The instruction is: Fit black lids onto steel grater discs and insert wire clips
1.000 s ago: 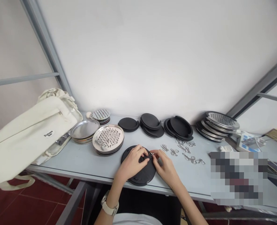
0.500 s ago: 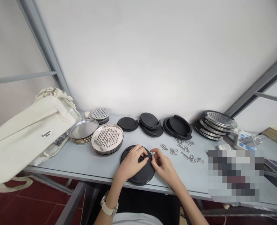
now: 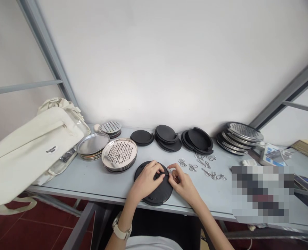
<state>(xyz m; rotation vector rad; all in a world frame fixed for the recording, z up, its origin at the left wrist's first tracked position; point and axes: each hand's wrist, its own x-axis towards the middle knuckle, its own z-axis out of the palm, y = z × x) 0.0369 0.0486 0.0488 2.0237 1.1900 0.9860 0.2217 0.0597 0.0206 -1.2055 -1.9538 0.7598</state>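
Closest in my feed, a white-strapped watch (image 3: 121,230) sits on the left wrist. The left hand (image 3: 146,182) lies on a black round disc (image 3: 157,196) at the table's front edge, its fingers pressed together and curled over the disc's upper rim. The right hand (image 3: 182,182) comes in just beside it, thumb and forefinger pinching a small wire clip (image 3: 169,170) at that rim. Just beyond, loose wire clips (image 3: 203,166) lie scattered on the pale grey table (image 3: 73,180). Further back I see stacked steel graters (image 3: 119,154), steel plates (image 3: 93,144), black lids (image 3: 167,138) and a cream canvas bag (image 3: 26,152).
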